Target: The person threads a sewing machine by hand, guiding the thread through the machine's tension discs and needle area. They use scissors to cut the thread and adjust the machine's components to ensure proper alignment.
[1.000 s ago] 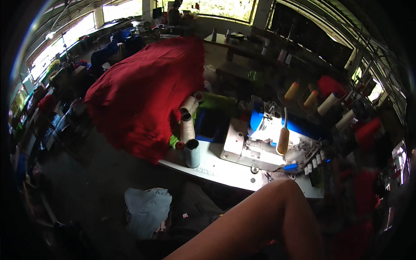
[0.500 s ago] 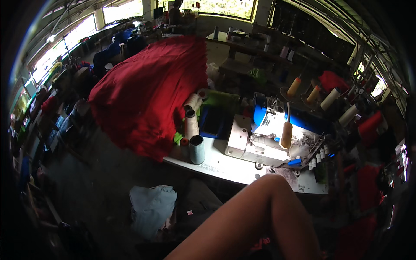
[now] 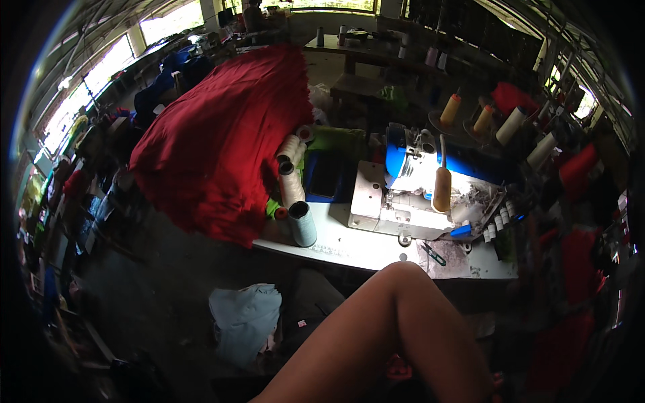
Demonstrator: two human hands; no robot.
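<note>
Neither of my hands shows. A bare bent limb (image 3: 398, 302) of mine rises from the lower edge in front of the table; its bend tops out at the table's near edge, and I cannot tell whether it is an elbow or a knee. Just beyond it, dark-green-handled thread snips (image 3: 433, 253) lie on a greyish patch by the sewing machine (image 3: 367, 195). The machine is white and blue, brightly lit, with a tan paddle-shaped piece (image 3: 441, 191) on a thin stem before it. To its left stand a pale blue thread cone (image 3: 304, 228) and a cream thread cone (image 3: 291, 188).
A large red cloth (image 3: 215, 148) spreads left of the white table (image 3: 329, 232). Light blue cloth (image 3: 245, 319) lies lower, left of my limb. Yellow-orange thread cones (image 3: 451, 109) stand behind the machine. Farther back are a worktable (image 3: 376, 50) and a person (image 3: 253, 17).
The view has shifted, and most things sit slightly higher in it. My bent limb has moved left against the table, so the snips and greyish patch now show more fully.
</note>
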